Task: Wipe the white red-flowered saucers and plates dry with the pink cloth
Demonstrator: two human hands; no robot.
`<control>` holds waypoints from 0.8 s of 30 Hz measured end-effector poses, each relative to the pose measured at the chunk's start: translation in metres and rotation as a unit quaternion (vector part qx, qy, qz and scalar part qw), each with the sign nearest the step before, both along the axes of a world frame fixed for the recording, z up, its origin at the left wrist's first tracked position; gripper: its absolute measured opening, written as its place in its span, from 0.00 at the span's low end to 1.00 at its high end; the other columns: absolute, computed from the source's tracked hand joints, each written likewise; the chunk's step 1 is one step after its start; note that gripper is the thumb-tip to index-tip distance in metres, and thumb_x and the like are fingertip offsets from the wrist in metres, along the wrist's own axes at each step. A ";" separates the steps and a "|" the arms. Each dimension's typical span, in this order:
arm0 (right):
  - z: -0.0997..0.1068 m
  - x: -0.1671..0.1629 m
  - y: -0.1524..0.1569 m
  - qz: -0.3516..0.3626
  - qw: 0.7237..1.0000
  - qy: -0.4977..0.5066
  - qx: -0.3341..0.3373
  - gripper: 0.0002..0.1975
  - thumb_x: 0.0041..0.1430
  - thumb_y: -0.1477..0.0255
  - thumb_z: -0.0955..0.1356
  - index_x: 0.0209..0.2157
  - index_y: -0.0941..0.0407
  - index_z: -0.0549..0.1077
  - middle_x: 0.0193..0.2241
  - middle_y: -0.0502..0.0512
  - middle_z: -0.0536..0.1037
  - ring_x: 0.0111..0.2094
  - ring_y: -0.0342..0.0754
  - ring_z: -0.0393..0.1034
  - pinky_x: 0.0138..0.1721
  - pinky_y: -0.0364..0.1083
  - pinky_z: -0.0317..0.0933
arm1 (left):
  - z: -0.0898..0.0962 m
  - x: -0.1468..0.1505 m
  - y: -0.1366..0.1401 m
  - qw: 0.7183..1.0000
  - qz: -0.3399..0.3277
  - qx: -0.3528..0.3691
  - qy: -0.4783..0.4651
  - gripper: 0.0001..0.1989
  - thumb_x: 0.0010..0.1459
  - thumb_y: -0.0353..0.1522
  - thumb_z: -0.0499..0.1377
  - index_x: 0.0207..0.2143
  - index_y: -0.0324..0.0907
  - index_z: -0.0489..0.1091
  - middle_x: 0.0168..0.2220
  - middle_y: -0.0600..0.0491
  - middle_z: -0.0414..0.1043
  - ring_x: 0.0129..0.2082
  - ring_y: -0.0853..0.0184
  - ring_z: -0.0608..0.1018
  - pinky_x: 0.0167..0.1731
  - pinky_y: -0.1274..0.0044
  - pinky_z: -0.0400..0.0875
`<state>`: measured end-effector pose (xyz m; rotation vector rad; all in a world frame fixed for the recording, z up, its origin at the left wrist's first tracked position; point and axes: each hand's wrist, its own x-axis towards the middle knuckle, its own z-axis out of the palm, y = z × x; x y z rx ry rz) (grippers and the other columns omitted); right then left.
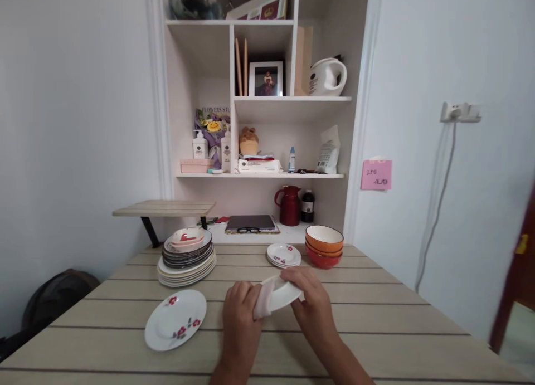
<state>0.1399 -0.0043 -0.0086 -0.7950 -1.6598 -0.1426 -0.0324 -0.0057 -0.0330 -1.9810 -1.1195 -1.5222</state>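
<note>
At my left, a round white ceramic plate with red flowers and grey leaves (175, 321) lies flat on the pale, wood-planked table (388, 323), pattern upward; just behind it rises a mixed stack of white and dark-rimmed plates (186, 262), topped by a small pink-and-white dish with a red design (188, 236). Next comes my left hand (241, 310), its fingers curled tight round a folded pale-pink cloth (263, 301), which wraps the left rim of a small, round white plate (284, 297). I hold that plate tilted in front of me, between both hands, and my right hand (311, 298) grips its right side. Beyond it sits a low pile of small white flowered plates (283, 254), and farther right, near the back, stand nested orange and red bowls (324, 245)
</note>
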 end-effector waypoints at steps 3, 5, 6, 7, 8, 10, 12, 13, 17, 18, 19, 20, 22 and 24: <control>0.003 -0.001 -0.003 -0.027 0.995 -0.090 0.036 0.18 0.54 0.84 0.63 0.37 0.49 0.76 0.42 0.55 0.79 0.47 0.55 0.71 0.54 0.60 0.58 | 0.001 -0.001 0.000 0.999 0.022 0.012 0.032 0.15 0.54 0.20 0.52 0.39 0.42 0.72 0.29 0.52 0.68 0.30 0.63 0.71 0.30 0.74 0.65; 0.004 -0.003 -0.005 -0.010 0.992 -0.123 0.029 0.18 0.54 0.84 0.62 0.38 0.49 0.76 0.40 0.54 0.80 0.46 0.53 0.71 0.56 0.60 0.56 | 0.001 -0.002 -0.001 0.999 0.019 0.009 0.031 0.16 0.53 0.19 0.52 0.39 0.42 0.73 0.31 0.52 0.69 0.31 0.63 0.71 0.31 0.73 0.66; 0.004 -0.004 -0.005 0.006 0.992 -0.124 0.015 0.18 0.54 0.84 0.62 0.37 0.49 0.76 0.37 0.54 0.80 0.44 0.53 0.72 0.54 0.58 0.58 | 0.001 -0.001 0.000 1.000 0.013 0.005 0.023 0.17 0.52 0.19 0.52 0.39 0.42 0.73 0.32 0.51 0.70 0.32 0.63 0.71 0.33 0.73 0.66; 0.003 -0.005 -0.004 0.025 0.993 -0.115 -0.004 0.18 0.55 0.83 0.61 0.37 0.50 0.76 0.35 0.54 0.80 0.41 0.52 0.72 0.51 0.56 0.61 | 0.001 -0.001 0.000 1.000 0.002 -0.003 0.011 0.17 0.51 0.19 0.52 0.39 0.43 0.73 0.34 0.51 0.71 0.34 0.63 0.72 0.35 0.72 0.67; 0.002 -0.005 -0.003 0.043 0.994 -0.096 -0.027 0.17 0.55 0.83 0.61 0.36 0.51 0.75 0.34 0.54 0.80 0.39 0.51 0.72 0.47 0.53 0.63 | 0.001 0.000 0.001 1.000 -0.013 -0.016 -0.005 0.17 0.51 0.19 0.53 0.39 0.43 0.73 0.35 0.50 0.71 0.36 0.62 0.73 0.36 0.71 0.68; 0.000 -0.005 -0.001 0.078 0.993 -0.047 -0.078 0.13 0.55 0.81 0.62 0.33 0.52 0.75 0.32 0.54 0.79 0.34 0.51 0.72 0.39 0.49 0.65 | 0.001 0.003 0.002 0.996 -0.059 -0.059 -0.043 0.15 0.51 0.21 0.53 0.36 0.44 0.73 0.36 0.50 0.72 0.37 0.61 0.73 0.38 0.70 0.69; -0.001 -0.005 0.000 0.115 0.984 -0.002 -0.134 0.09 0.55 0.78 0.64 0.29 0.52 0.74 0.29 0.53 0.79 0.32 0.50 0.71 0.34 0.46 0.63 | 0.002 0.006 0.004 0.982 -0.123 -0.119 -0.082 0.11 0.53 0.24 0.54 0.35 0.44 0.73 0.34 0.50 0.72 0.36 0.62 0.74 0.37 0.71 0.70; -0.001 -0.005 0.001 0.134 0.977 0.020 -0.166 0.07 0.55 0.76 0.65 0.28 0.53 0.74 0.28 0.52 0.78 0.31 0.50 0.71 0.33 0.46 0.62 | 0.003 0.007 0.004 0.972 -0.153 -0.148 -0.102 0.09 0.54 0.26 0.55 0.35 0.43 0.73 0.33 0.51 0.72 0.35 0.62 0.74 0.36 0.72 0.70; -0.001 -0.006 0.001 0.194 0.932 0.130 -0.276 0.04 0.53 0.71 0.69 0.26 0.54 0.74 0.24 0.49 0.75 0.29 0.48 0.67 0.32 0.45 0.59 | 0.008 0.008 0.003 0.925 -0.222 -0.218 -0.216 0.05 0.54 0.32 0.59 0.33 0.42 0.73 0.32 0.52 0.72 0.33 0.65 0.75 0.34 0.76 0.70; -0.001 -0.007 0.001 0.200 0.921 0.161 -0.293 0.04 0.52 0.70 0.70 0.26 0.54 0.74 0.24 0.48 0.75 0.29 0.48 0.66 0.32 0.45 0.58 | 0.009 0.007 0.002 0.911 -0.228 -0.234 -0.252 0.05 0.53 0.33 0.60 0.33 0.42 0.73 0.31 0.53 0.72 0.33 0.65 0.75 0.33 0.77 0.70; -0.002 -0.008 0.001 0.205 0.909 0.192 -0.307 0.04 0.51 0.69 0.71 0.26 0.55 0.74 0.24 0.48 0.74 0.28 0.48 0.65 0.31 0.44 0.58 | 0.011 0.007 0.001 0.894 -0.234 -0.252 -0.286 0.06 0.52 0.34 0.62 0.32 0.42 0.73 0.30 0.53 0.73 0.32 0.66 0.75 0.32 0.78 0.70; -0.002 -0.009 0.000 0.211 0.897 0.222 -0.319 0.05 0.50 0.68 0.72 0.26 0.55 0.74 0.23 0.48 0.74 0.28 0.47 0.65 0.31 0.44 0.57 | 0.013 0.007 -0.001 0.875 -0.242 -0.274 -0.318 0.08 0.52 0.36 0.63 0.33 0.41 0.73 0.29 0.54 0.73 0.31 0.67 0.75 0.32 0.79 0.70; -0.003 -0.013 -0.001 0.241 0.864 0.282 -0.341 0.08 0.48 0.67 0.74 0.29 0.56 0.75 0.24 0.49 0.75 0.28 0.47 0.65 0.31 0.45 0.57 | 0.017 0.007 -0.005 0.828 -0.269 -0.317 -0.377 0.13 0.51 0.39 0.64 0.37 0.41 0.73 0.31 0.53 0.76 0.33 0.66 0.77 0.35 0.79 0.71; -0.003 -0.018 -0.003 0.284 0.821 0.344 -0.356 0.13 0.47 0.66 0.74 0.35 0.56 0.76 0.27 0.52 0.78 0.30 0.50 0.68 0.33 0.46 0.61 | 0.020 0.008 -0.009 0.781 -0.296 -0.346 -0.427 0.20 0.51 0.42 0.64 0.43 0.40 0.73 0.38 0.50 0.78 0.38 0.64 0.78 0.39 0.78 0.72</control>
